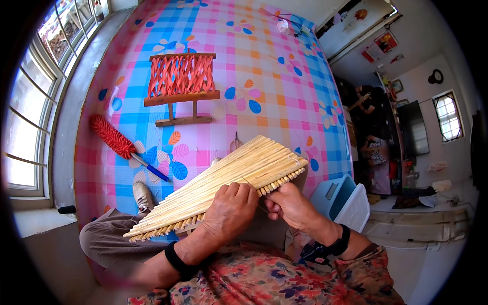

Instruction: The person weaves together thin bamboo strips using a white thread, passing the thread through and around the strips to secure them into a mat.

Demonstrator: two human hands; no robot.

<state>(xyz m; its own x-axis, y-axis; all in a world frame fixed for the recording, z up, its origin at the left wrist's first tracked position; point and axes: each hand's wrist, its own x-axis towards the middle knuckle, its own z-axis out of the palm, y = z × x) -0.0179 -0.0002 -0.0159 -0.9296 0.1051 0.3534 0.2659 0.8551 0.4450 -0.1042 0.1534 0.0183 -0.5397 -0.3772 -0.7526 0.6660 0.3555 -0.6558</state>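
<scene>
bamboo stick mat (223, 183) on lap; left hand (231, 211) clasps its edge; right hand (290, 203) pinches thin strand (252, 189).

Both forearms enter from lower edge, converging mid-frame. Left hand (231, 211): palm down, fingers curled, knuckles up, black band on wrist. Right hand (290, 203): loosely fisted, thumb and fingertips pinched toward the left hand, black strap on wrist. Hands nearly touching.
</scene>
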